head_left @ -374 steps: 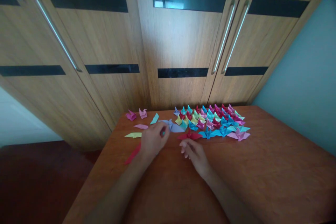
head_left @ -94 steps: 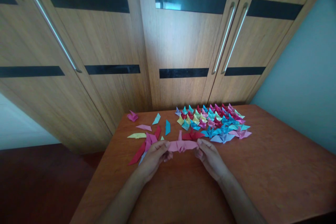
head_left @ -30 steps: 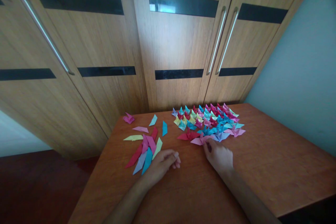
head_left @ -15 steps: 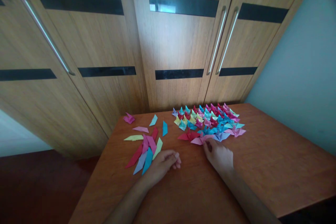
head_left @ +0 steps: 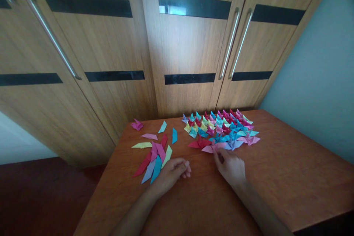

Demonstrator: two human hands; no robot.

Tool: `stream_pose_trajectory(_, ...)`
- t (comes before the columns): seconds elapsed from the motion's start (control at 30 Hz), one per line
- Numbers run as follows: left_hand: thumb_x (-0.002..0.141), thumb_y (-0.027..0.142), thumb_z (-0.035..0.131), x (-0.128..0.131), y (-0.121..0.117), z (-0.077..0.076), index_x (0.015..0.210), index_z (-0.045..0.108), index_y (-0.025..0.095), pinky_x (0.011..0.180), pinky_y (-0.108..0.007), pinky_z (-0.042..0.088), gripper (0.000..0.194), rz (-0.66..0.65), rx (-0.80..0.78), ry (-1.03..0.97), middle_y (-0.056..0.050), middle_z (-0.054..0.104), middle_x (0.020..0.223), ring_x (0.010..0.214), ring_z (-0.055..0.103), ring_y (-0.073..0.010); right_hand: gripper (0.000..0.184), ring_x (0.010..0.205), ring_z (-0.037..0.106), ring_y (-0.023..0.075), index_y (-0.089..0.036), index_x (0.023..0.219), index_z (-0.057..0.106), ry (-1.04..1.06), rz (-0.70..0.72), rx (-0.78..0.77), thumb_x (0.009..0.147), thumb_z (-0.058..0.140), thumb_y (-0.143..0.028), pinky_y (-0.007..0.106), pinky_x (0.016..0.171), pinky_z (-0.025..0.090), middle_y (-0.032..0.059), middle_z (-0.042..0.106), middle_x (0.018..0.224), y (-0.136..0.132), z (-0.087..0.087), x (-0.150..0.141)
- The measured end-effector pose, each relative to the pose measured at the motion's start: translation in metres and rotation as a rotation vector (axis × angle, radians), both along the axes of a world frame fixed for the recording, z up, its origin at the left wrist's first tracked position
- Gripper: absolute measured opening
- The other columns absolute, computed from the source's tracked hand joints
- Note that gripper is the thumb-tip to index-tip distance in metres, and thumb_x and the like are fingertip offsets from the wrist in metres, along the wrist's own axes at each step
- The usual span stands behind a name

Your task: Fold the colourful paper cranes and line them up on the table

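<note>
Several folded paper cranes in many colours stand in close rows on the wooden table [head_left: 210,195]. At the near edge of these rows lies a light pink paper crane [head_left: 209,149], and my right hand [head_left: 230,166] pinches its near side between thumb and fingertips. A red paper crane [head_left: 199,143] is just left of it, and a lavender one [head_left: 234,143] just right. My left hand [head_left: 175,171] rests on the table with its fingers curled in and nothing visible in them. Beside it is a loose pile of flat folded strips, among them a blue strip [head_left: 156,169] and a pale green strip [head_left: 167,156].
A magenta paper crane [head_left: 136,124] sits alone at the table's far left corner. Two light blue pieces, one of them a blue strip [head_left: 174,135], lie between the pile and the rows. Wooden wardrobe doors [head_left: 188,48] rise behind the table, with a pale wall [head_left: 315,81] at right.
My right hand has shifted very slightly at the pink crane. The left hand stays where it was; the whole view has moved a little.
</note>
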State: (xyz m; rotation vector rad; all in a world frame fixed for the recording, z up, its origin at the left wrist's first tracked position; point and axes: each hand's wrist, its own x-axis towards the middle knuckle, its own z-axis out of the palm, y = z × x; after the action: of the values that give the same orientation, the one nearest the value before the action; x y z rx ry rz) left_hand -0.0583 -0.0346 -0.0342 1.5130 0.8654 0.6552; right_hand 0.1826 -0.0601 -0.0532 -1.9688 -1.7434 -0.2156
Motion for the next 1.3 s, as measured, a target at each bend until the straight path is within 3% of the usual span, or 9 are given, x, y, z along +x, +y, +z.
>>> stream_pose_trajectory(0.13, 0.085, 0.045, 0.049, 0.000, 0.000, 0.002, 0.076, 0.062, 0.014, 0.050, -0.021, 0.034, 0.035, 0.041, -0.006, -0.044, -0.003, 0.063, 0.068, 0.059, 0.053, -0.0112, 0.029, 0.058, 0.054, 0.0128, -0.020, 0.073, 0.059, 0.150, 0.230, -0.036, 0.089, 0.041, -0.036, 0.023, 0.054, 0.028, 0.0004, 0.060, 0.064, 0.001, 0.009, -0.025)
stream_pose_trajectory(0.3, 0.082, 0.043, 0.055, -0.015, 0.011, 0.015, 0.081, 0.063, 0.015, 0.052, -0.021, 0.037, 0.029, 0.262, 0.052, -0.158, -0.003, 0.064, 0.074, 0.060, 0.054, -0.0112, 0.026, 0.054, 0.051, 0.0101, -0.020, 0.065, 0.055, 0.252, 0.508, -0.187, 0.087, 0.046, -0.031, 0.022, 0.052, 0.026, -0.0026, 0.059, 0.060, 0.012, 0.015, -0.076)
stream_pose_trajectory(0.43, 0.077, 0.040, 0.061, -0.051, 0.041, 0.023, 0.086, 0.063, 0.016, 0.053, -0.021, 0.038, 0.025, 0.575, 0.111, -0.234, -0.004, 0.066, 0.080, 0.061, 0.056, -0.0112, 0.022, 0.056, 0.053, 0.0097, -0.020, 0.067, 0.057, 0.273, 0.573, -0.248, 0.086, 0.049, -0.030, 0.021, 0.052, 0.025, -0.0026, 0.061, 0.062, 0.018, 0.010, -0.106)
stream_pose_trajectory(0.53, 0.068, 0.036, 0.069, -0.087, 0.069, 0.025, 0.087, 0.063, 0.016, 0.055, -0.022, 0.041, 0.028, 0.808, 0.086, -0.290, -0.005, 0.068, 0.081, 0.065, 0.060, -0.0140, 0.021, 0.060, 0.055, 0.0106, -0.020, 0.068, 0.058, 0.270, 0.567, -0.255, 0.085, 0.050, -0.029, 0.021, 0.053, 0.025, -0.0015, 0.063, 0.065, 0.018, 0.005, -0.112)
stream_pose_trajectory(0.63, 0.063, 0.029, 0.073, -0.116, 0.096, 0.024, 0.083, 0.061, 0.015, 0.051, -0.021, 0.040, 0.027, 0.902, 0.060, -0.288, -0.002, 0.066, 0.070, 0.054, 0.055, -0.0107, 0.021, 0.060, 0.055, 0.0108, -0.020, 0.068, 0.058, 0.308, 0.588, -0.255, 0.085, 0.049, -0.029, 0.021, 0.054, 0.026, -0.0012, 0.063, 0.065, 0.017, 0.004, -0.111)
stream_pose_trajectory(0.83, 0.073, 0.028, 0.069, -0.123, 0.131, 0.021, 0.089, 0.060, 0.015, 0.054, -0.024, 0.046, 0.023, 0.900, -0.039, -0.310, -0.004, 0.066, 0.072, 0.056, 0.058, -0.0114, 0.026, 0.054, 0.052, 0.0106, -0.020, 0.064, 0.058, 0.424, 0.602, -0.254, 0.085, 0.048, -0.032, 0.022, 0.051, 0.026, -0.0014, 0.060, 0.059, 0.021, 0.003, -0.107)
stream_pose_trajectory(1.03, 0.089, 0.032, 0.052, -0.110, 0.147, 0.018, 0.111, 0.055, 0.014, 0.075, -0.035, 0.052, 0.028, 0.896, -0.121, -0.326, -0.008, 0.059, 0.108, 0.088, 0.060, -0.0170, 0.027, 0.053, 0.050, 0.0098, -0.020, 0.062, 0.057, 0.436, 0.617, -0.244, 0.085, 0.049, -0.031, 0.022, 0.051, 0.025, -0.0022, 0.058, 0.058, 0.021, 0.006, -0.106)
stream_pose_trajectory(1.2, 0.079, 0.022, 0.062, -0.101, 0.138, 0.030, 0.092, 0.063, 0.012, 0.053, -0.020, 0.045, 0.017, 0.863, -0.106, -0.360, -0.004, 0.063, 0.075, 0.058, 0.055, -0.0091, 0.026, 0.054, 0.049, 0.0095, -0.019, 0.063, 0.056, 0.469, 0.621, -0.243, 0.084, 0.049, -0.032, 0.022, 0.052, 0.026, -0.0027, 0.057, 0.059, 0.020, 0.008, -0.106)
stream_pose_trajectory(1.3, 0.073, 0.021, 0.064, -0.088, 0.117, 0.044, 0.083, 0.063, 0.012, 0.048, -0.019, 0.041, 0.013, 0.771, -0.088, -0.387, -0.005, 0.064, 0.075, 0.058, 0.056, -0.0099, 0.031, 0.053, 0.047, 0.0096, -0.018, 0.061, 0.056, 0.553, 0.619, -0.245, 0.085, 0.048, -0.037, 0.022, 0.052, 0.027, -0.0027, 0.055, 0.056, 0.021, 0.006, -0.106)
